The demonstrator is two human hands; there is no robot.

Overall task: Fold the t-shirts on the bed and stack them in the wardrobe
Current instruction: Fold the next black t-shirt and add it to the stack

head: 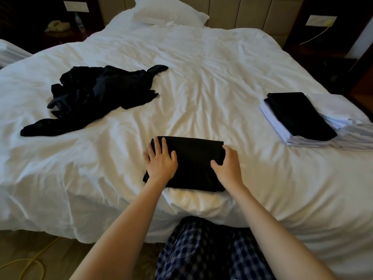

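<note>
Black cloth, folded into a neat rectangle: that is the t-shirt [193, 164] lying near the front edge of the bed [212, 81], on the rumpled white cover. Its far edge is straight and smooth, its near edge slightly uneven, and a small corner pokes out at the lower left.

The left hand [160, 160] lies flat on the left part of the t-shirt, palm down, fingers stretched forward and a little spread, the fingertips reaching the far edge. The right hand [227, 163] sits at the right edge with fingers curled over the side of the fold and the thumb pointing inward on top of the cloth; it grips the edge loosely rather than pinching it.

Farther back on the left, a heap of dark unfolded clothes [96, 93] sprawls on the cover, well apart from the hands. At the right side of the bed lies a stack of folded shirts [298, 118], white ones below and a black one on top. A white pillow [167, 13] rests at the head.
</note>
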